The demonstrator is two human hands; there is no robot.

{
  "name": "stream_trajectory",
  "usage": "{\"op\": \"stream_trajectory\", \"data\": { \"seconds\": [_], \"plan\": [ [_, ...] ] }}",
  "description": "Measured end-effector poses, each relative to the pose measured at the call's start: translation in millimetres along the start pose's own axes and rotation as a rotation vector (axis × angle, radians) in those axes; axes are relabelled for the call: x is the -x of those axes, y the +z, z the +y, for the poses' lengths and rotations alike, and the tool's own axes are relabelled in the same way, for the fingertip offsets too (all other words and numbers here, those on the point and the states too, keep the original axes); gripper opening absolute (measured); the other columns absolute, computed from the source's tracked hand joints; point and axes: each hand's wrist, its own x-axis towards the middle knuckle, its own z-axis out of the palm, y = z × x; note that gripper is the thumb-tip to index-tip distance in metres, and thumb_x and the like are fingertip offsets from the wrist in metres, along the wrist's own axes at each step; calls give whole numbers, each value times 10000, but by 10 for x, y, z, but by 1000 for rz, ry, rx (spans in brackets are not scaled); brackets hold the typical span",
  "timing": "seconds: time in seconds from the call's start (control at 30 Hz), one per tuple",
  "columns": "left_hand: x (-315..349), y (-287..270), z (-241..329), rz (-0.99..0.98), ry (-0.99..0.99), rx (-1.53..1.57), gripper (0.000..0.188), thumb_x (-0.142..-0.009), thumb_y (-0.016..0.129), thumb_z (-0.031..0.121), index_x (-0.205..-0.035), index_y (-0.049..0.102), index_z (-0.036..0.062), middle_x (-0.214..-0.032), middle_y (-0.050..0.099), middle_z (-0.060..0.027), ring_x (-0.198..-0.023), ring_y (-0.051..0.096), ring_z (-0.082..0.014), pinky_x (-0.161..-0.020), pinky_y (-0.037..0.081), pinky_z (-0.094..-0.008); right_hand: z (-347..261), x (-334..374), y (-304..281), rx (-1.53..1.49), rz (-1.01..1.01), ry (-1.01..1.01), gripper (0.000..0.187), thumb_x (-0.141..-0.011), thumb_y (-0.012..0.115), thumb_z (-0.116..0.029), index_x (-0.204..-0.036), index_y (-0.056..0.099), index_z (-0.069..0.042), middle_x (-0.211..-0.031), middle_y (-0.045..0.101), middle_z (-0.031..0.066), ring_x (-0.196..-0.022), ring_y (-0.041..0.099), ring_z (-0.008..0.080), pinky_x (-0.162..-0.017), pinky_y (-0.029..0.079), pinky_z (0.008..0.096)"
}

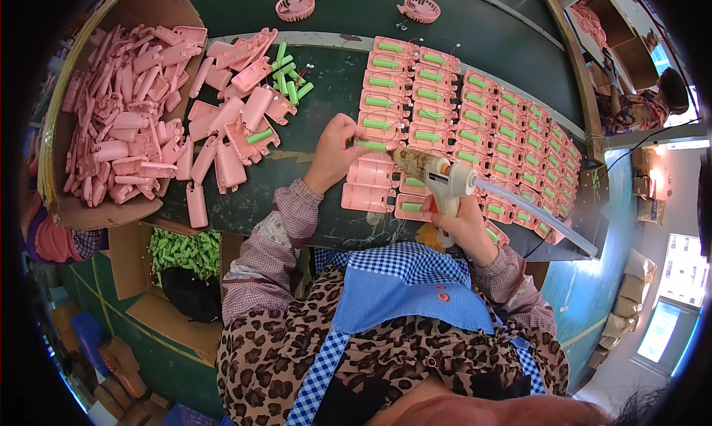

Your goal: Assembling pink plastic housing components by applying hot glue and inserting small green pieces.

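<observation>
My right hand (463, 222) is wrapped round the handle of a white hot glue gun (450, 185), with a clear glue stick (534, 211) trailing out of its back. Its brownish, glue-crusted nozzle end (419, 163) points left. My left hand (335, 153) pinches a green battery cell (371, 145) close to the nozzle. Around both hands lie rows of pink plastic housings (381, 82), most with a green cell and thin wires inside. Below the left fingers, pink shells (368, 197) show no green cell.
To the left stands a cardboard box (55, 166) heaped with pink shells (133, 122). Loose green cells (291, 81) and shells lie beside it. Under the table edge is a carton of green cells (185, 251). Two pink round fan grilles (297, 7) sit at the back. Another person (653, 103) is at far right.
</observation>
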Motion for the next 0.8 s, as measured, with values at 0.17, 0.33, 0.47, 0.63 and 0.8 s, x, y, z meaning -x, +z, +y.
{"op": "stream_trajectory", "data": {
  "seconds": [0.17,0.33,0.47,0.63,0.8],
  "plan": [
    [-32,52,-69,-3,106,-146,229,-655,772,45,-844,646,22,-845,459,-53,-810,487,-217,-713,427,-323,-43,78,30,-28,14,-1,340,-736,584,31,-1073,544,26,-931,624,64,-878,591,143,-783,484,293],
    [-37,61,-32,-8,112,-166,224,-657,759,9,-839,628,17,-844,457,-52,-794,486,-207,-713,424,-309,-90,104,43,-26,28,-2,355,-732,576,26,-1086,538,27,-933,631,67,-882,598,156,-797,489,301],
    [-27,58,-46,-8,97,-174,207,-649,767,34,-808,635,20,-846,468,-64,-838,491,-243,-733,430,-335,-66,104,38,-19,30,-8,360,-730,576,23,-1087,538,26,-930,634,66,-878,599,155,-791,491,300],
    [-37,58,-41,-26,94,-180,198,-651,758,21,-780,608,9,-867,472,-76,-853,497,-255,-747,435,-341,-57,107,23,-20,38,-3,363,-726,581,18,-1087,541,21,-927,635,63,-870,598,149,-779,493,295],
    [-58,45,-15,-46,74,-208,215,-654,756,32,-798,598,7,-878,469,-90,-868,498,-271,-763,439,-353,-18,100,4,-29,26,-7,357,-731,585,19,-1086,545,20,-933,631,58,-859,591,137,-767,491,286]
  ]
}}
